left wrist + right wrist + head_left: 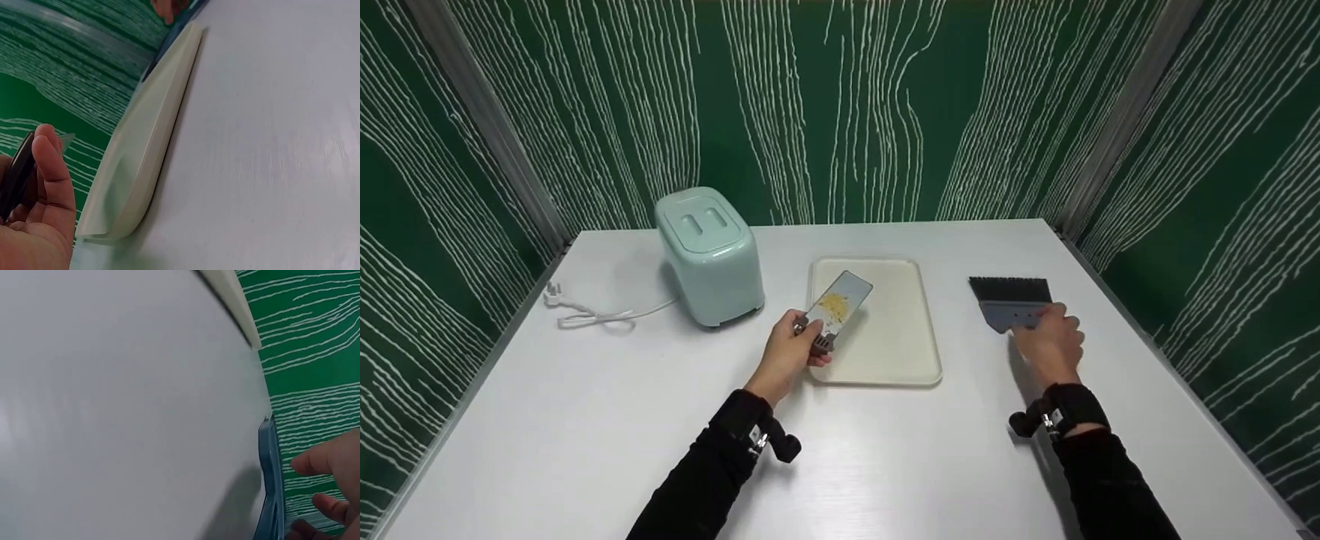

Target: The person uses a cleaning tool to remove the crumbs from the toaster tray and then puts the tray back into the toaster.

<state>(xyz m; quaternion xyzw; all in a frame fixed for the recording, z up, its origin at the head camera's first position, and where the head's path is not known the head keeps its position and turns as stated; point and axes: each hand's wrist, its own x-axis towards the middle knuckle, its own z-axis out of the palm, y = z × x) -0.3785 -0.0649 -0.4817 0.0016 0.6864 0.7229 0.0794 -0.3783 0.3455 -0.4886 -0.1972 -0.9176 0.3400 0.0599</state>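
Observation:
My left hand (791, 346) grips a narrow crumb tray (851, 286) by its dark slotted end, thumb on top. Yellow crumbs (834, 306) lie across its flat, shiny surface, which slants over a cream tray (885, 322). In the left wrist view the fingers (52, 160) curl round the dark end. To the right, a brush (1011, 304) with dark bristles and a blue-grey handle lies on the table. My right hand (1048, 343) is over the handle's near end. In the right wrist view its loosely bent, spread fingers (315, 460) stand beside the handle (271, 461).
A mint-green two-slot toaster (712, 262) stands at the back left. Its white cord (619, 316) and plug (553, 295) lie to its left on the white table (547, 435). Green walls (870, 112) with white line patterns rise behind the table and at both sides.

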